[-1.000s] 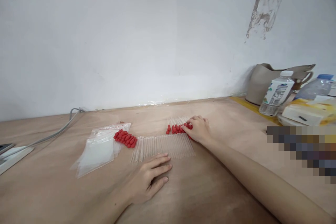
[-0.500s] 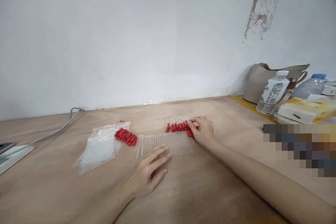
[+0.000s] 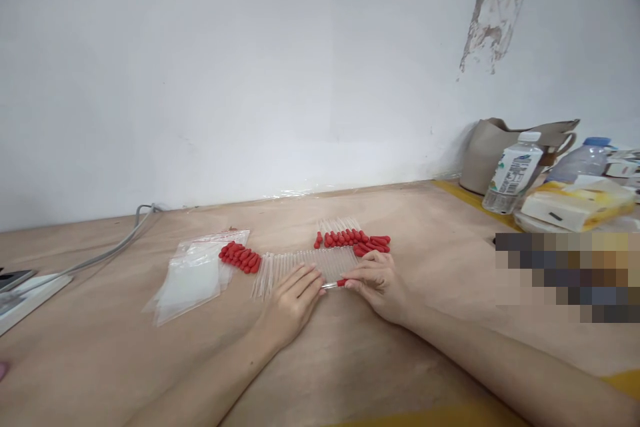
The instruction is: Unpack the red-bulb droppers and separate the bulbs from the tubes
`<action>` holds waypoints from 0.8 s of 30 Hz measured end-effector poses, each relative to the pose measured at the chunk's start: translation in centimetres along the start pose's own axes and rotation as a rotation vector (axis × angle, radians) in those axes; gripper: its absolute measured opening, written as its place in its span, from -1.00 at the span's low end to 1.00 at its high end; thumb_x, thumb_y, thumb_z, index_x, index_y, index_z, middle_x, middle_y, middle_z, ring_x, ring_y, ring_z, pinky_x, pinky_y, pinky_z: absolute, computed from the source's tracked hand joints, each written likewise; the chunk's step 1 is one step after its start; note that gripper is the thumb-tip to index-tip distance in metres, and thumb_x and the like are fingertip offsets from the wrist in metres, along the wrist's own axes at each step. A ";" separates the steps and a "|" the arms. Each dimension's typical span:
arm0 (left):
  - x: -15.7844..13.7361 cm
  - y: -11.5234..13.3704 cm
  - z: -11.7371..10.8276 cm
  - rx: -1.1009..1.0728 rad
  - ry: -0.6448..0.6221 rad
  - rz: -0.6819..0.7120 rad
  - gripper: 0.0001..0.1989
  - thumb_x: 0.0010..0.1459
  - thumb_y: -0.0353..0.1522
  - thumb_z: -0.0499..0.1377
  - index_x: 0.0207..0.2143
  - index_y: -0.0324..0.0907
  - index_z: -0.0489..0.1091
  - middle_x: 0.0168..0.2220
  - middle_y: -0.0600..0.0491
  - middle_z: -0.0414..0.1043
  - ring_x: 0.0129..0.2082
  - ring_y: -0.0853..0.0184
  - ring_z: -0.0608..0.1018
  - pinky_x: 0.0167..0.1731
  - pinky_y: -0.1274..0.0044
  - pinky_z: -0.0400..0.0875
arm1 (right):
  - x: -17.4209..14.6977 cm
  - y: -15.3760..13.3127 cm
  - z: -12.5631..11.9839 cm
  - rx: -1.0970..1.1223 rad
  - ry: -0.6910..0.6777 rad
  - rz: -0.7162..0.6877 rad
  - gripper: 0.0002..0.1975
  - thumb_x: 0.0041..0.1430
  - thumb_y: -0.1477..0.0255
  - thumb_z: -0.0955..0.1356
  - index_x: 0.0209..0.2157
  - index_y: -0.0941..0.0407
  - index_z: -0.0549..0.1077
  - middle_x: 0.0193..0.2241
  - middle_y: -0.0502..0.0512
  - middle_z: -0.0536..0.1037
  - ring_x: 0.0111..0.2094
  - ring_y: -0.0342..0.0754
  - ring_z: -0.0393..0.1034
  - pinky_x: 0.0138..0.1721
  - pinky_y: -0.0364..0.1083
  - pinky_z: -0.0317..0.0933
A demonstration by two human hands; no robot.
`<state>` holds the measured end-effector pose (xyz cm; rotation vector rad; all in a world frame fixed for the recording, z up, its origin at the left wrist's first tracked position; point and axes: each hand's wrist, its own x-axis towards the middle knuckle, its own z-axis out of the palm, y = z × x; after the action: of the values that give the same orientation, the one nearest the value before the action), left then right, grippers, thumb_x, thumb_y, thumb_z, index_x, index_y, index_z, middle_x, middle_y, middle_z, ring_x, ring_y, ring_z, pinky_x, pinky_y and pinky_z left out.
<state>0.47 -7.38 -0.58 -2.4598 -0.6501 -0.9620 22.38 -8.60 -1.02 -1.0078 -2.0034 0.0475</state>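
Note:
My left hand is closed on a clear glass dropper tube, its fingers together near the front of the row. My right hand pinches a red rubber dropper bulb, which meets the tube's right end. Behind both hands lies a row of bare glass tubes, side by side. Farther back, several droppers with red bulbs are lined up, bulbs toward me. Loose red bulbs lie just beyond my right hand, and another pile of bulbs sits left of the tubes.
Clear zip bags lie left of the tubes. A grey cable runs toward a white object at the left edge. A bottle, a beige bag and a tissue pack stand at the right, behind a blurred patch.
My right hand has come from the bulb pile toward me, bringing a red bulb to the tube. My left hand, open before, has closed on a glass tube.

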 end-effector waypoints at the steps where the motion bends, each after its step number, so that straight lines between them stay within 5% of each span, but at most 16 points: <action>1: 0.0 0.1 0.1 0.007 -0.002 0.002 -0.82 0.14 -0.44 0.07 -0.19 -0.25 0.37 -0.20 -0.04 0.46 -0.15 0.27 0.48 -0.08 0.36 0.39 | 0.0 -0.1 0.1 -0.010 -0.010 -0.007 -0.82 0.13 0.29 0.27 -0.31 -0.03 0.49 -0.44 0.01 0.54 -0.32 -0.04 0.26 -0.19 0.02 0.03; 10: 0.0 0.4 0.1 -0.030 -0.042 0.039 -0.86 0.14 -0.46 0.05 -0.26 -0.28 0.37 -0.23 -0.04 0.47 -0.14 0.28 0.48 -0.08 0.41 0.40 | 0.3 -0.3 1.3 -0.166 -0.022 -0.316 -0.85 0.14 0.38 0.27 -0.31 0.08 0.46 -0.44 0.04 0.50 -0.33 -0.10 0.27 -0.23 -0.03 0.02; 24: -0.5 0.4 -0.8 -0.212 -0.099 0.023 -0.84 0.15 -0.49 0.01 -0.23 -0.26 0.34 -0.32 -0.02 0.46 -0.18 0.32 0.49 -0.11 0.46 0.41 | -0.3 0.4 1.1 -0.062 -0.020 -0.451 -0.84 0.11 0.50 0.29 -0.24 0.15 0.43 -0.40 0.07 0.51 -0.37 -0.12 0.31 -0.37 -0.13 0.21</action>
<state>-0.06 -8.23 -0.54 -2.7090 -0.5767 -0.9483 21.95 -8.18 -2.08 -0.5733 -2.2171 -0.2497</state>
